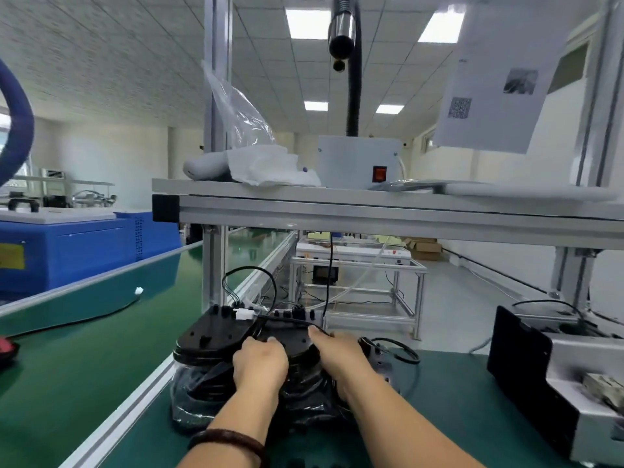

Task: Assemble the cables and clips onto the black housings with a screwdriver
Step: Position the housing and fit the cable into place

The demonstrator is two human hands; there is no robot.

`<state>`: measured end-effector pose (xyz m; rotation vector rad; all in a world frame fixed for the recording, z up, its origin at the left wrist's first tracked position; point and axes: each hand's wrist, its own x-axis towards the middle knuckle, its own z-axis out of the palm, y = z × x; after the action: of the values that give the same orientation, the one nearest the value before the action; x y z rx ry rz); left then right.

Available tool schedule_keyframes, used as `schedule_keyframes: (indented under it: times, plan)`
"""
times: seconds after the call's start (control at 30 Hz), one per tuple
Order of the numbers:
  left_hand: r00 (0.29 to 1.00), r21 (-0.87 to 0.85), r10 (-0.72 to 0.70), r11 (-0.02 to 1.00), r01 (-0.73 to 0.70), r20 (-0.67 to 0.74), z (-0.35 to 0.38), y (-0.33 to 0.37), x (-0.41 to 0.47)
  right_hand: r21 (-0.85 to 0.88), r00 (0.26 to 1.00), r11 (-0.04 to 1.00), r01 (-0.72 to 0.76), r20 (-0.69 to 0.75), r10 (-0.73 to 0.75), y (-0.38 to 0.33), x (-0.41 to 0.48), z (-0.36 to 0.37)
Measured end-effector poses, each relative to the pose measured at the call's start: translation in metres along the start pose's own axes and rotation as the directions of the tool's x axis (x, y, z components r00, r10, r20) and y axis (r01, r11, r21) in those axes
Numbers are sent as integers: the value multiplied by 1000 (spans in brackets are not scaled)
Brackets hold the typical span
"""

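Observation:
Two stacks of black housings stand side by side on the green bench: the left stack (pixel 212 336) and the right stack (pixel 293 339). Black cables (pixel 250 275) with a white connector (pixel 243 314) loop up behind them. My left hand (pixel 260 364) lies on the top housing of the right stack with its fingers curled over the near edge. My right hand (pixel 337 349) reaches over the same housing's right side, thumb stretched toward a black cable. Its fingers are hidden behind the housing. An electric screwdriver (pixel 342 32) hangs overhead.
A screw feeder machine (pixel 557 376) stands at the right. An aluminium shelf frame (pixel 371 211) crosses above the bench, carrying a grey box (pixel 358 160) and plastic bags. The green conveyor belt (pixel 84 346) runs at the left with a loose cable on it. Another housing (pixel 381 356) lies right of the stacks.

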<state>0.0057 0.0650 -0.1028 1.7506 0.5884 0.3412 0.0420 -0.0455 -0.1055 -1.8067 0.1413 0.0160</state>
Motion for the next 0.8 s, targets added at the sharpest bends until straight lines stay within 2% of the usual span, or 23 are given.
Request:
schedule_keyframes:
  times: [0.17, 0.3, 0.4, 0.47, 0.53, 0.67, 0.73, 0.8]
  plan:
    - [1000, -10, 11, 1000, -11, 3, 4, 0, 5, -7, 999, 1000, -18, -30, 18, -2, 4, 16]
    - [999, -160, 21, 987, -14, 42, 4, -3, -2, 218, 999, 976, 20, -47, -10, -7, 0, 17]
    - [994, -257, 104, 962, -90, 43, -2, 4, -22, 374, 998, 926, 55, -53, -38, -16, -14, 5]
    - [985, -356, 149, 928, -107, 92, -9, 9, -38, 439, 997, 896, 67, -53, -49, -24, -33, -10]
    - [980, -471, 151, 879, -71, 134, -19, 12, -55, 496, 998, 866, 61, -30, -53, -29, -57, -30]
    - [956, -721, 116, 682, 121, 270, -37, 9, -93, 532, 996, 842, 84, -8, -94, -26, -120, -73]
    - [936, -732, 58, 641, 231, 346, -43, -1, -111, 535, 994, 841, 85, 15, -110, -17, -157, -90]
    - [914, -672, -13, 674, 308, 406, -46, -17, -130, 539, 992, 837, 98, 10, -122, -4, -190, -105]
